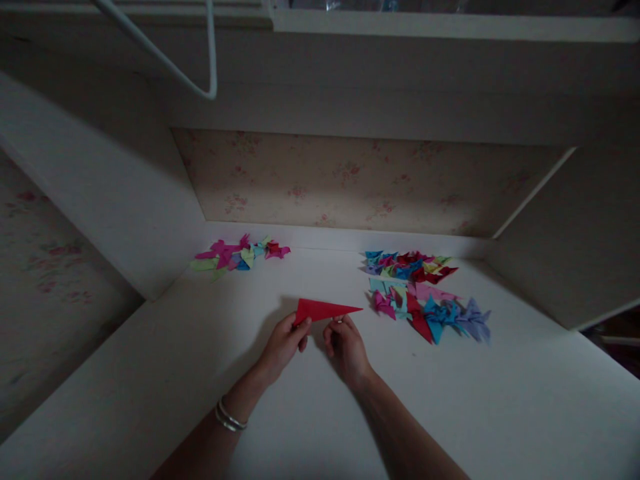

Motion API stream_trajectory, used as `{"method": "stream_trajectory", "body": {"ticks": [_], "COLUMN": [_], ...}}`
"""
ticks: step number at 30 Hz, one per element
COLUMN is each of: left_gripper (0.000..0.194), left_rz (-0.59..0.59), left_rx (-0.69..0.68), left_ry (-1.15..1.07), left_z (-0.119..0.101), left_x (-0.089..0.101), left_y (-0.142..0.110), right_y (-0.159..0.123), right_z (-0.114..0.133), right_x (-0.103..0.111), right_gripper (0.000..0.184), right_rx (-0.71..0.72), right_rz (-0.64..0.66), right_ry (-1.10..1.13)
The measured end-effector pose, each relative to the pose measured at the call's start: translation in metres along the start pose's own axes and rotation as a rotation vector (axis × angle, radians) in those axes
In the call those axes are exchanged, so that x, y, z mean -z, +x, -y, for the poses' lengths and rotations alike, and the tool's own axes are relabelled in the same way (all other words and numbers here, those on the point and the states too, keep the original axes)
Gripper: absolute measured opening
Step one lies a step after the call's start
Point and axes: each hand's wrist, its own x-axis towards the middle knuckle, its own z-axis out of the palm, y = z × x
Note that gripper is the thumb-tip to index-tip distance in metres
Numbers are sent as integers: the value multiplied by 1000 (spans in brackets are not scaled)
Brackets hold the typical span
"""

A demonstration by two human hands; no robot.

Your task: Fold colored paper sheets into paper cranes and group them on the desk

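A red folded paper (pixel 325 310), long and narrow with a sharp point toward the right, is held just above the white tabletop. Its wide left end is pinched between the thumb and fingers of my left hand (pixel 284 343), which has bracelets at the wrist. Under the pointed half is my right hand (pixel 347 343), fingers curled, the fingertips at the paper's lower edge. Whether those fingertips grip the paper or only touch it is hard to make out.
Folded paper pieces in many colours (pixel 420 287) lie in a heap at the back right. A smaller heap of folded papers (pixel 240 255) is at the back left. White panels flank the tabletop (pixel 310 427), and a pale cable (pixel 175 67) hangs overhead at the left.
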Motion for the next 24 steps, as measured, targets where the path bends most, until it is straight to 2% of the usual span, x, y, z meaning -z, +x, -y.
{"method": "stream_trajectory", "body": {"ticks": [17, 24], "left_gripper": [32, 31], "left_rz": [-3, 3], "left_rx": [7, 1], "left_ry": [-23, 1], "left_z": [5, 8], "left_x": [0, 2], "left_y": [1, 2], "right_y": [-2, -3], "right_z": [4, 2], "right_x": [-3, -4], "right_gripper": [19, 29], "right_rx": [-51, -23], "right_rz": [13, -16], "right_ry": [-32, -182]}}
